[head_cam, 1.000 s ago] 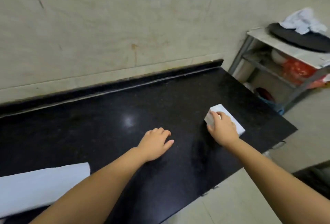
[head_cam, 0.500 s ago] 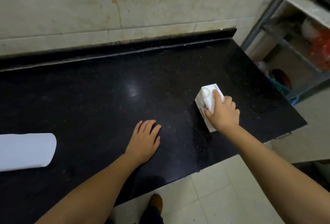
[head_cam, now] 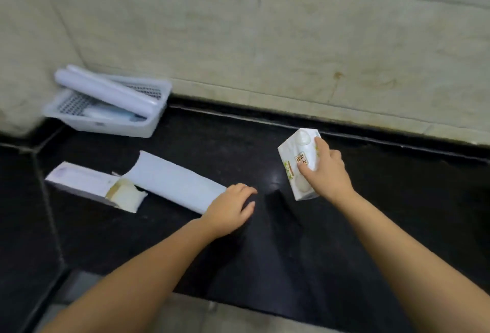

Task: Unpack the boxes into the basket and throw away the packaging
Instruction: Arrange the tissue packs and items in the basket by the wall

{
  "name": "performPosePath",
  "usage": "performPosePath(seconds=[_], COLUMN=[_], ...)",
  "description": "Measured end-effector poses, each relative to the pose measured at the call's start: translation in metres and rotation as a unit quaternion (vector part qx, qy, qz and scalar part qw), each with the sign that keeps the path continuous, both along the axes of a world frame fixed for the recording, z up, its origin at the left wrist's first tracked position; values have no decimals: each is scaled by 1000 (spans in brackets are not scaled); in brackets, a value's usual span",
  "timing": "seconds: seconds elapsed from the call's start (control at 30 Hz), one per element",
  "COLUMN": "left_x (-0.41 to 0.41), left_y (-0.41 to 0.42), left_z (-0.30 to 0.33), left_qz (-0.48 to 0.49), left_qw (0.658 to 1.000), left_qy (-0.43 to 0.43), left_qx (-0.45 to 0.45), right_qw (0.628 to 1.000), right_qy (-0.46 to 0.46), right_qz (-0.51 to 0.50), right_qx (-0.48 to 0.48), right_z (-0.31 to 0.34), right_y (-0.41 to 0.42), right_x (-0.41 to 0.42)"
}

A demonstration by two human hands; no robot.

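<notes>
My right hand (head_cam: 327, 173) grips a small white box (head_cam: 297, 165) with printed labels, held above the black counter (head_cam: 265, 239). My left hand (head_cam: 230, 206) rests palm down on the counter, fingers loosely apart, touching the near end of a long white sleeve of packaging (head_cam: 172, 182). Left of that lies an opened long white box (head_cam: 90, 185) with a torn flap. A white perforated basket (head_cam: 111, 108) stands at the back left against the wall, with a white roll (head_cam: 103, 91) lying across it and other white items inside.
A tiled wall (head_cam: 265, 40) runs behind the counter and turns a corner at the left. The counter's front edge drops to a light floor (head_cam: 185, 314) below my arms.
My view has swung left, bringing the basket and opened boxes into sight. My right hand has lifted the small box off the counter and carried it leftward. My left hand now touches the white sleeve.
</notes>
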State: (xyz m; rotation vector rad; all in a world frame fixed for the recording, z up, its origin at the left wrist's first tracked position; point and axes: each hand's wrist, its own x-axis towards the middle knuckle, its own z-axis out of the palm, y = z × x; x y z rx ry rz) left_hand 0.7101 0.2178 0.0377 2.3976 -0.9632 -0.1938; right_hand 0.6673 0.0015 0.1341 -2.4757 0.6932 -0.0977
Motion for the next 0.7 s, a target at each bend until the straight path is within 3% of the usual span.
performPosePath(seconds=[0.17, 0.4, 0.53, 0.7], left_x=[41, 70, 79, 108], left_y=[178, 404, 494, 566], left_z=[21, 42, 39, 18], left_qz=[154, 294, 367, 432], left_qw=[988, 955, 930, 901], left_qy=[5, -23, 0, 30], left_qx=[-19, 17, 17, 42], right_qw=[993, 963, 943, 917], right_qy=[-18, -30, -15, 53], right_qz=[120, 266, 328, 349], right_qx=[7, 21, 51, 184], right_z=[8, 8, -4, -33], right_y=[152, 362, 445, 534], right_x=[71, 143, 176, 231])
